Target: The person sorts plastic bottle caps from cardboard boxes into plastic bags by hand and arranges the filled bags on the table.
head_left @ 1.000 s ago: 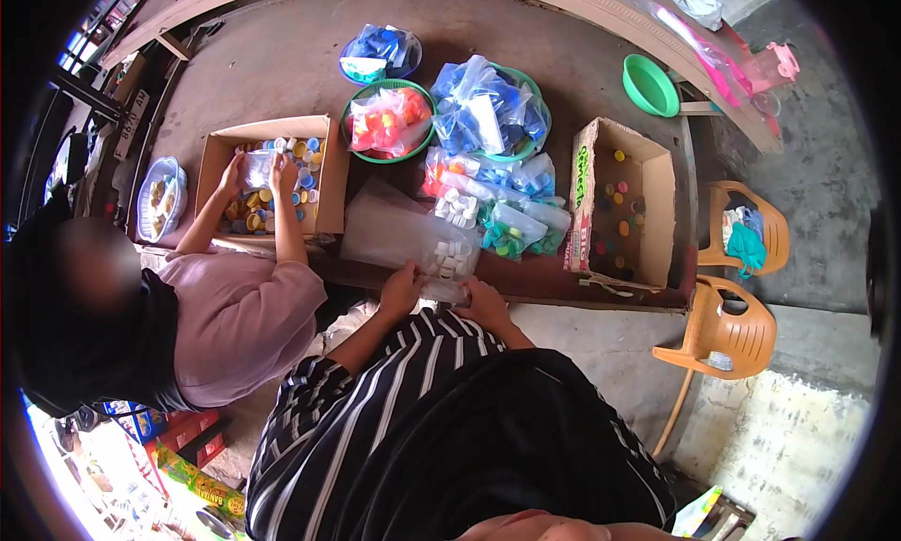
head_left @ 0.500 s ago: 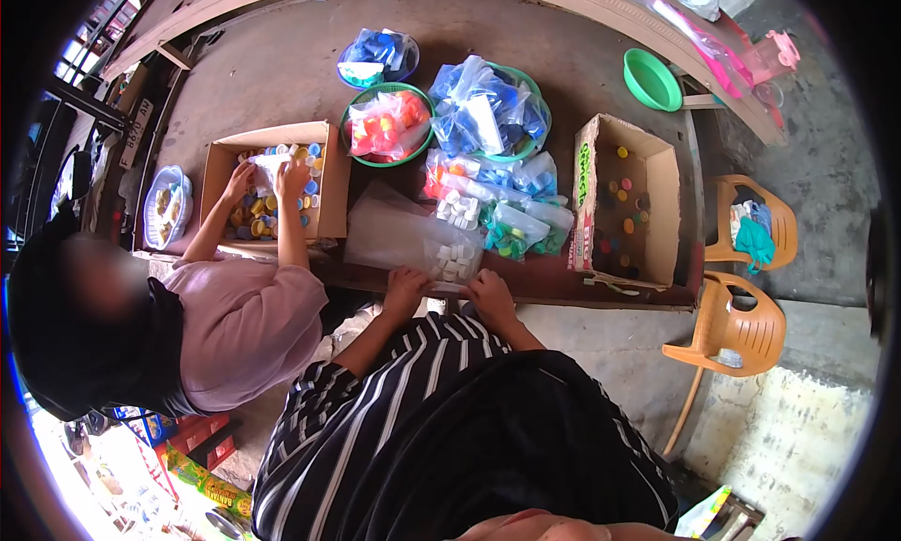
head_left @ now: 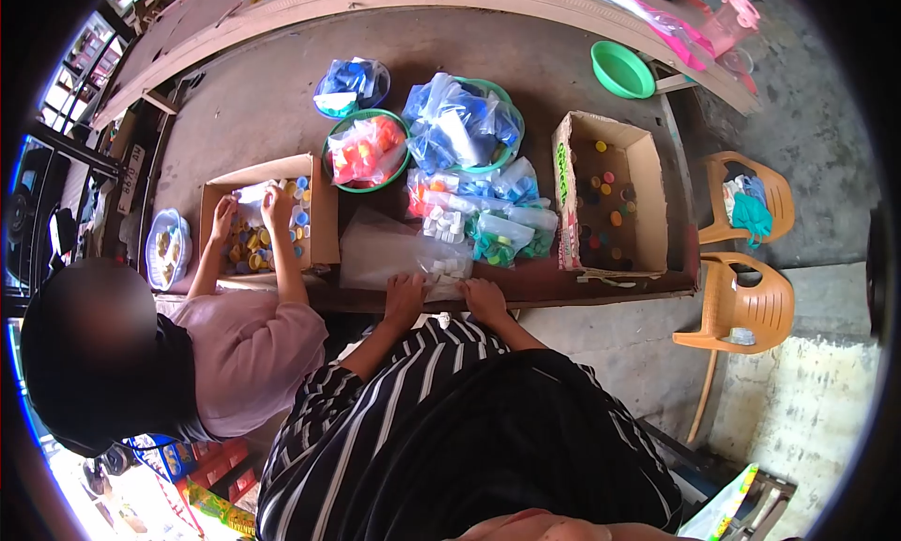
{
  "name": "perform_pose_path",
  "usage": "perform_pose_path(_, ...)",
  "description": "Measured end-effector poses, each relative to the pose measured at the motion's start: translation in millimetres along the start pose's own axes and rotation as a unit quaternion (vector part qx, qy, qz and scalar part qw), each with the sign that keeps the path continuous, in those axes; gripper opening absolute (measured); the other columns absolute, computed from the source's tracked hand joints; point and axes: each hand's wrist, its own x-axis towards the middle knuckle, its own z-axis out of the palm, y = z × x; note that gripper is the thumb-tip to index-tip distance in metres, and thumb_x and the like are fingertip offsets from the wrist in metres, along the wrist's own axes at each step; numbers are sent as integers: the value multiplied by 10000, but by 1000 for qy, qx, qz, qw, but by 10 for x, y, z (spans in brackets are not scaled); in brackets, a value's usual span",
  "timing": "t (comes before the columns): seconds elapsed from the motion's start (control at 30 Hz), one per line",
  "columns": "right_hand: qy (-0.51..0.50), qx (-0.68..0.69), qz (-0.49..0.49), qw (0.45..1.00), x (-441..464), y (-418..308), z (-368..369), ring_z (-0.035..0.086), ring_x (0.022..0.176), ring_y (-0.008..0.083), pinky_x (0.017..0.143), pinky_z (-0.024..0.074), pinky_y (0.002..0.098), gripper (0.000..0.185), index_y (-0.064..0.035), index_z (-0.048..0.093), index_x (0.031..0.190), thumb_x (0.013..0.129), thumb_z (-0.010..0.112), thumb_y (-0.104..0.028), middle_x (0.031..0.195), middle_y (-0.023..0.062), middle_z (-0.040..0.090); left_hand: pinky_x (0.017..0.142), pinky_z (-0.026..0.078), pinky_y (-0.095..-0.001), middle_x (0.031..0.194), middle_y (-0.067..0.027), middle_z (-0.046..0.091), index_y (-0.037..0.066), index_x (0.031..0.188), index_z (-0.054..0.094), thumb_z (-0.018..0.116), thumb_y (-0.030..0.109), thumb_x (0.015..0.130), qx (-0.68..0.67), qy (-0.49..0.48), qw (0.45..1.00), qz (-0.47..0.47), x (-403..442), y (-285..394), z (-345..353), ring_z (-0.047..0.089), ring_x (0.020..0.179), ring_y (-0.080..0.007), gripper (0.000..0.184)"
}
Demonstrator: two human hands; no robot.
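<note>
At the table's front edge, my left hand (head_left: 404, 300) and my right hand (head_left: 484, 301) are closed on the near edge of a clear plastic bag (head_left: 445, 290), one at each end. White bottle caps (head_left: 450, 267) show inside it, just beyond my fingers. Flat clear plastic sheets or bags (head_left: 375, 250) lie to the left of it, partly overlapped. Behind, a filled bag of white caps (head_left: 443, 225) rests against a bag of green caps (head_left: 502, 241). My fingertips are partly hidden by the plastic.
Right of the bags stands a cardboard box (head_left: 643, 166) with scattered coloured caps. Left, a co-worker's hands (head_left: 249, 203) hold a whitish bag over another cardboard box (head_left: 324, 213) of caps. Baskets with bagged red caps (head_left: 368, 152) and blue caps (head_left: 460, 123) stand behind.
The camera view has shifted, so the table things sit differently in the frame. My hands keep their grip on the bag's near edge. The co-worker's hands stay over the left box.
</note>
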Motion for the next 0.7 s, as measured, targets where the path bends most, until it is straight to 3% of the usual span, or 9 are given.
perform_pose_path(0.13, -40, 115, 84, 989, 90, 50, -45, 603, 897, 429, 800, 442, 520, 559, -2, 637, 874, 1001, 350, -465, 896, 228, 649, 1065, 303, -475, 1337, -83, 527, 99, 1239, 555, 631, 311, 877, 58, 58, 982, 168, 15, 61, -51, 478, 1250, -223, 427)
perform_pose_path(0.17, -17, 125, 57, 990, 107, 68, -48, 603, 894, 435, 801, 441, 519, 567, 4, 637, 879, 999, 349, -470, 893, 237, 647, 1095, 283, -484, 1400, -76, 492, 106, 1287, 540, 638, 322, 869, 73, 70, 970, 221, 25, 78, -46, 448, 1301, -214, 481)
perform_pose_path(0.23, 29, 144, 1, 989, 128, 147, -4, 604, 888, 447, 805, 439, 518, 583, 15, 636, 889, 994, 348, -481, 887, 255, 644, 1123, 250, -506, 1445, -50, 459, 130, 1364, 488, 641, 349, 861, 74, 16, 968, 240, 54, 142, -82, 413, 1345, -205, 570)
perform_pose_path(0.33, -1, 175, 64, 983, 232, 210, 38, 609, 888, 449, 804, 444, 506, 594, 19, 645, 874, 989, 358, -488, 873, 264, 645, 1130, 247, -529, 1467, -26, 444, 149, 1421, 442, 637, 369, 858, 80, -12, 964, 254, 114, 157, -84, 393, 1370, -198, 635)
perform_pose_path(0.43, -4, 179, 61, 982, 214, 240, 7, 610, 908, 449, 803, 448, 494, 601, 23, 662, 905, 984, 370, -495, 876, 276, 644, 1121, 266, -539, 1464, -23, 446, 157, 1426, 438, 629, 367, 867, 89, -11, 960, 266, 169, 118, -46, 404, 1363, -199, 627)
perform_pose_path(0.57, -12, 236, 52, 970, 306, 423, 143, 635, 818, 372, 770, 459, 452, 591, 37, 663, 939, 990, 391, -485, 833, 250, 653, 1120, 271, -534, 1479, -11, 426, 179, 1444, 418, 657, 318, 836, 75, -10, 960, 269, 227, 119, -30, 404, 1362, -195, 668)
perform_pose_path(0.7, -16, 290, 48, 956, 341, 527, 171, 598, 709, 262, 725, 460, 402, 584, 51, 648, 909, 997, 415, -477, 755, 190, 637, 1085, 336, -506, 1439, -25, 477, 157, 1381, 492, 626, 227, 841, 63, -11, 961, 269, 288, 142, -61, 454, 1318, -205, 561)
